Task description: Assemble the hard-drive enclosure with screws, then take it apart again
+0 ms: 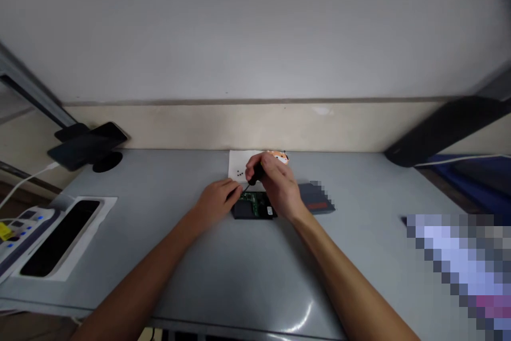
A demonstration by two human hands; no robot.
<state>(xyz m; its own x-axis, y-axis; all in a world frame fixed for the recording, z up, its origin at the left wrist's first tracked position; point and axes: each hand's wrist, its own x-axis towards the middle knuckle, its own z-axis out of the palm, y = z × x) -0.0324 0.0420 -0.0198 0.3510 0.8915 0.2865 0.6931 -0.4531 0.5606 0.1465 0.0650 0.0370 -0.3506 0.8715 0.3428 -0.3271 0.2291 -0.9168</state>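
Observation:
A small black device with an exposed green circuit board point(255, 206) lies flat on the grey table. My right hand point(281, 184) is closed round the dark handle of a screwdriver point(256, 173), its thin shaft slanting down to the board's upper left part. At the upper left corner of the board is my left hand point(219, 198), thumb and fingers closed together on the device's edge. Several tiny dark screws point(239, 173) lie on a white sheet of paper point(236, 157) just beyond the hands. The screwdriver's tip is too small to make out.
A dark grey cover with a red patch point(318, 206) lies right of the board. Behind my right hand is an orange-and-white item point(280, 156). To the left are a phone on a stand point(90, 144), another phone point(59, 237) and a power strip point(27, 237). A black cylinder point(431, 133) stands right.

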